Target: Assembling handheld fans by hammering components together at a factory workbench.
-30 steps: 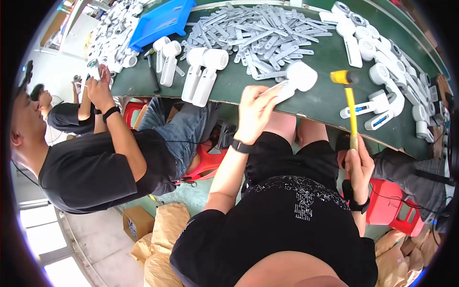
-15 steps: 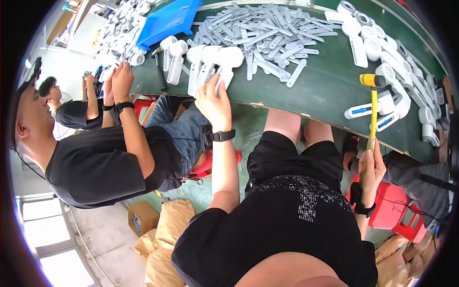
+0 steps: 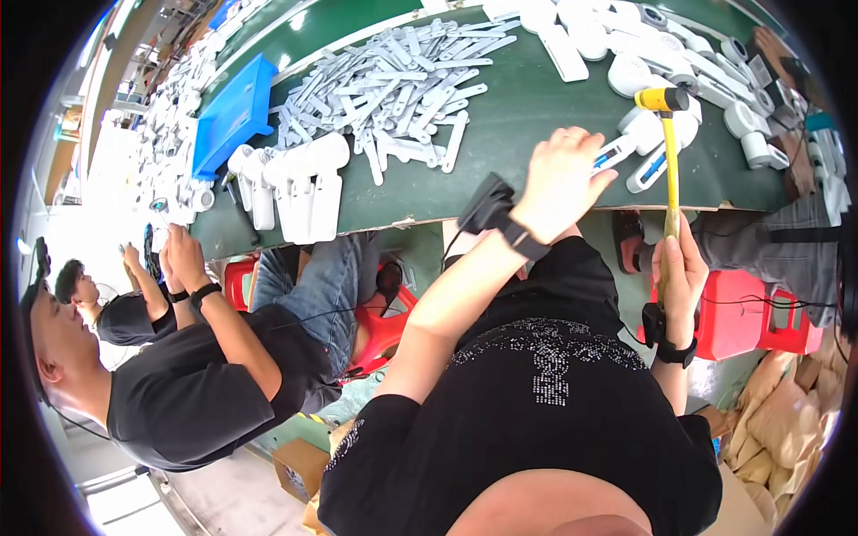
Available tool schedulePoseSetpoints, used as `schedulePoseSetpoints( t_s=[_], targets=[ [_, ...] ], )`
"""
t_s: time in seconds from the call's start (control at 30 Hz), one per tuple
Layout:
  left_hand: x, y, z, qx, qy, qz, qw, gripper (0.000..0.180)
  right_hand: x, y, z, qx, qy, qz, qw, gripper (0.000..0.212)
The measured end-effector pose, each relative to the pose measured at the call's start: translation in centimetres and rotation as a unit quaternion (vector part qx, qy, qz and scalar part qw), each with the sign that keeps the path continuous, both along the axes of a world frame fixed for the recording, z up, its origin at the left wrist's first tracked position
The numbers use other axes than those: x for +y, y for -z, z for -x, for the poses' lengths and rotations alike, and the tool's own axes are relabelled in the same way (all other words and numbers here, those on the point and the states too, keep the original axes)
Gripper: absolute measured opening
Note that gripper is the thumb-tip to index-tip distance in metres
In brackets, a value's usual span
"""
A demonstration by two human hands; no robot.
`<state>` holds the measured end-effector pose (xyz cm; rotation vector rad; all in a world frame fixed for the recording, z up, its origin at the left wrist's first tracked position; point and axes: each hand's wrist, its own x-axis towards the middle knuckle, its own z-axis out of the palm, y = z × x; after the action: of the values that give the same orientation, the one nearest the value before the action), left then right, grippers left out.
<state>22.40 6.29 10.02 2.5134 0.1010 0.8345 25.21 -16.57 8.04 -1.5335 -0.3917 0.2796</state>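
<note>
- Left hand [image 3: 559, 183]: held open, fingers spread beside two white plastic, round-headed units with blue inserts in open handle slots [image 3: 651, 171]; contact cannot be told.
- Right hand [image 3: 682, 272]: closed around a yellow-handled hammer with yellow-and-black head [image 3: 670, 165], held head up.
- Apparently done: white plastic units without visible slots [image 3: 326, 207], grouped near a blue plastic tray [image 3: 232, 121].
- Apparently left: both slotted units; flat grey plastic strips [image 3: 389, 89], piled loose on the green table [image 3: 518, 103].

Workshop: green workbench [image 3: 505, 129], heaped grey strips [image 3: 393, 85], piled white units [image 3: 630, 75].
</note>
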Motion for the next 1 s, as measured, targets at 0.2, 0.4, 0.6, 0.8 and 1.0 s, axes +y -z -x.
schedulePoseSetpoints(
  t_s=[0.2,0.4,0.6,0.8,1.0],
  targets=[
    [-0.1,1.3,1.1,0.048,-0.072,-0.033,0.996,0.036,-0.4,0.0,1.2,0.007,-0.005,0.010,1.000,0.042],
    [5.4,1.1,7.3,0.016,-0.097,0.030,0.995,0.029,0.4,1.4,0.7,0.019,-0.047,-0.020,0.999,0.043],
    [14.2,1.3,12.0,0.022,-0.448,-0.099,0.888,0.022,3.0,0.4,0.4,0.013,-0.102,-0.009,0.995,0.043],
    [18.0,2.7,13.3,0.128,-0.464,0.013,0.876,0.020,4.1,0.0,1.0,0.008,-0.128,0.004,0.992,0.043],
    [14.4,0.7,12.8,-0.053,-0.379,-0.015,0.924,0.008,3.4,-0.2,0.8,0.013,-0.124,0.010,0.992,0.044]
  ],
)
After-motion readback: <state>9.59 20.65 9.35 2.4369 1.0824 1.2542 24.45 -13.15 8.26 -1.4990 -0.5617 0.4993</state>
